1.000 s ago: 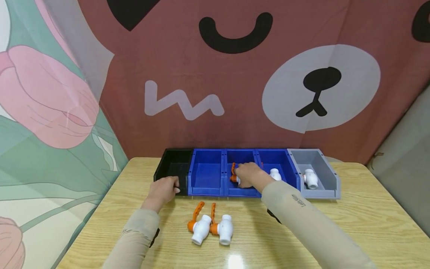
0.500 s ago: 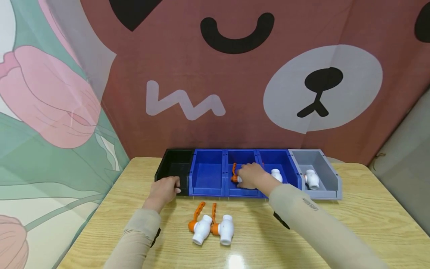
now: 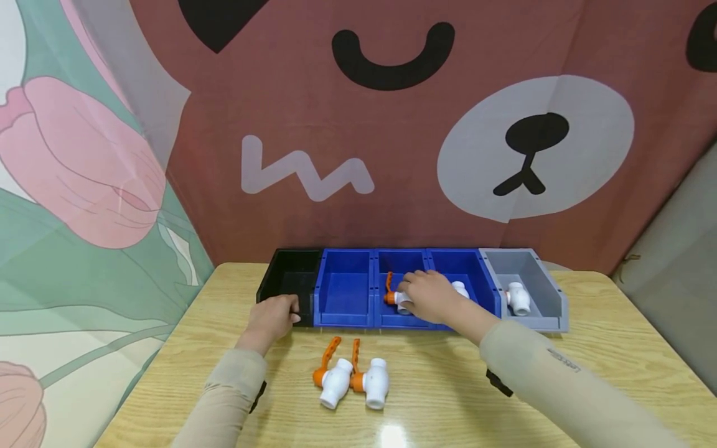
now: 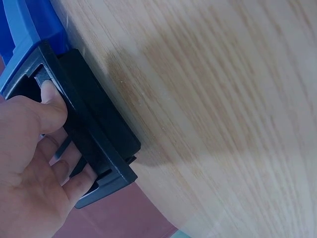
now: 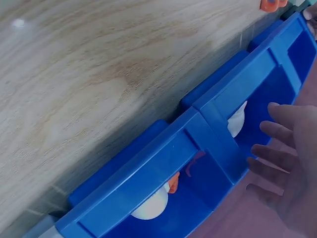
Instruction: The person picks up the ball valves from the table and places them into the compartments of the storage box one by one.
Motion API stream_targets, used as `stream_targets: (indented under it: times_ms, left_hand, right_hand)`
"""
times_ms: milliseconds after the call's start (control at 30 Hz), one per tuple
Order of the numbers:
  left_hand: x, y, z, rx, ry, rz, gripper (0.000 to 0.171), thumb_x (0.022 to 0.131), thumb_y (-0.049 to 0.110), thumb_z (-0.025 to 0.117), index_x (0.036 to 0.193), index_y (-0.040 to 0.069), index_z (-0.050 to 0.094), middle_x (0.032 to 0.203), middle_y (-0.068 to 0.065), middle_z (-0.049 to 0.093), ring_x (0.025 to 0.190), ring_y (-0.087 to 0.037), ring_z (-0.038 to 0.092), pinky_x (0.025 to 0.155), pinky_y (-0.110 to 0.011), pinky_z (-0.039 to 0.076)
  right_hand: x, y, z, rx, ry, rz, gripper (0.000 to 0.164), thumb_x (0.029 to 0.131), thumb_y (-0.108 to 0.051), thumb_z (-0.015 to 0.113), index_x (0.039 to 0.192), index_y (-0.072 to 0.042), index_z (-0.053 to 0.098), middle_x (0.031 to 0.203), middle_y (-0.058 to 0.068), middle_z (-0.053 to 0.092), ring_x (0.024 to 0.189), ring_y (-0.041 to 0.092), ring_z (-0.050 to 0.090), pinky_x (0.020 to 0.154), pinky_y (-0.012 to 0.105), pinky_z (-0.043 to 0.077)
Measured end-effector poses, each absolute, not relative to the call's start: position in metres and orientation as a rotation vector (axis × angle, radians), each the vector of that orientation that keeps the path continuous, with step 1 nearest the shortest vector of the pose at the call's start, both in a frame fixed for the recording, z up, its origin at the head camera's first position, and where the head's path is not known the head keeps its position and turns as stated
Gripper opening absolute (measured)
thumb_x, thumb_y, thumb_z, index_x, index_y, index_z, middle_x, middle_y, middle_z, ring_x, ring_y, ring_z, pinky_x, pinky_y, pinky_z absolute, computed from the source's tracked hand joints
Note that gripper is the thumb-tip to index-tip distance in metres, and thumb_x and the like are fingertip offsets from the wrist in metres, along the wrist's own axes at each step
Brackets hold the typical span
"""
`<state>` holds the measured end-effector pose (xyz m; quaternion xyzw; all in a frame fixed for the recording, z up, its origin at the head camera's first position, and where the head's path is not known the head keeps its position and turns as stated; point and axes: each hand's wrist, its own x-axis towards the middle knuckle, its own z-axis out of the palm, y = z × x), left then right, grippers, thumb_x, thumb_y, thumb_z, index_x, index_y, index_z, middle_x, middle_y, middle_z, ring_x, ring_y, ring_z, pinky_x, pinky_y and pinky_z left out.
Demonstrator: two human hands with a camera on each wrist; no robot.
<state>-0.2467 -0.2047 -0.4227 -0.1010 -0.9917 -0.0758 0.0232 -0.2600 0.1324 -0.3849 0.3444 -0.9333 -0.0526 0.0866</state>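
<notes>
My left hand (image 3: 272, 316) grips the front edge of the black bin (image 3: 291, 267), its thumb and fingers curled about the rim in the left wrist view. My right hand (image 3: 430, 295) is over the divider between the middle blue bin (image 3: 400, 320) and the right blue bin (image 3: 456, 261). In the right wrist view its fingers (image 5: 274, 157) are spread and hold nothing. A white ball valve (image 3: 402, 301) with an orange handle lies in the middle blue bin, partly hidden by that hand. Another ball valve (image 5: 151, 204) lies in the right blue bin.
Two white ball valves (image 3: 336, 382) (image 3: 376, 382) with orange handles lie on the wooden table (image 3: 437, 404) in front of the bins. The grey bin (image 3: 551, 320) at the right holds one ball valve (image 3: 518, 298). The left blue bin (image 3: 344, 292) adjoins the black one. A printed cloth (image 3: 302, 224) hangs behind.
My right hand has let go of the ball valve in the middle blue bin and shifted slightly right, uncovering more of its white body. The left hand stays on the black bin.
</notes>
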Motion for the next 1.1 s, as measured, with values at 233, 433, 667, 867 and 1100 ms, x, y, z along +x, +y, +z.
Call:
stream_targets:
  times_ms: [233, 433, 667, 867, 1100]
  left_hand:
    - [-0.247, -0.205, -0.423, -0.321, -3.073, -0.236, 0.019, 0.089, 0.021, 0.076, 0.081, 0.019, 0.058, 0.078, 0.002, 0.06, 0.068, -0.017, 0.055, 0.06, -0.037, 0.049]
    - [-0.248, -0.205, -0.424, -0.32, -3.067, -0.231, 0.019, 0.089, 0.02, 0.075, 0.081, 0.018, 0.058, 0.078, 0.001, 0.06, 0.067, -0.018, 0.054, 0.059, -0.037, 0.048]
    - [-0.247, -0.205, -0.424, -0.312, -3.077, -0.235, 0.019, 0.089, 0.02, 0.075, 0.081, 0.018, 0.058, 0.078, 0.001, 0.06, 0.068, -0.018, 0.054, 0.06, -0.037, 0.048]
    - [-0.247, -0.205, -0.424, -0.309, -3.079, -0.229, 0.019, 0.089, 0.02, 0.075, 0.081, 0.018, 0.058, 0.078, 0.001, 0.06, 0.068, -0.018, 0.054, 0.06, -0.037, 0.048]
    - [-0.246, -0.204, -0.422, -0.325, -3.084, -0.226, 0.017, 0.09, 0.019, 0.074, 0.083, 0.017, 0.059, 0.079, 0.001, 0.061, 0.069, -0.018, 0.054, 0.061, -0.037, 0.049]
  right_hand:
    - [-0.242, 0.148, -0.381, 0.974, -2.743, -0.083, 0.027, 0.086, -0.025, 0.078, 0.106, -0.009, 0.073, 0.104, 0.007, 0.068, 0.101, 0.03, 0.065, 0.088, 0.052, 0.051]
    - [-0.23, 0.162, -0.379, 0.933, -2.697, -0.083, 0.026, 0.085, -0.026, 0.079, 0.103, -0.009, 0.073, 0.1, 0.006, 0.069, 0.097, 0.029, 0.067, 0.08, 0.047, 0.054]
    - [-0.222, 0.176, -0.378, 0.923, -2.628, -0.078, 0.023, 0.083, -0.025, 0.08, 0.099, -0.01, 0.074, 0.093, 0.004, 0.069, 0.087, 0.025, 0.067, 0.075, 0.043, 0.055]
    - [-0.216, 0.19, -0.38, 0.903, -2.603, -0.04, 0.017, 0.083, -0.022, 0.08, 0.094, -0.01, 0.073, 0.088, 0.003, 0.068, 0.08, 0.023, 0.065, 0.069, 0.04, 0.054]
    - [-0.212, 0.213, -0.379, 0.849, -2.584, 0.01, 0.016, 0.081, -0.018, 0.081, 0.092, -0.01, 0.073, 0.087, 0.003, 0.068, 0.077, 0.024, 0.064, 0.067, 0.04, 0.054]
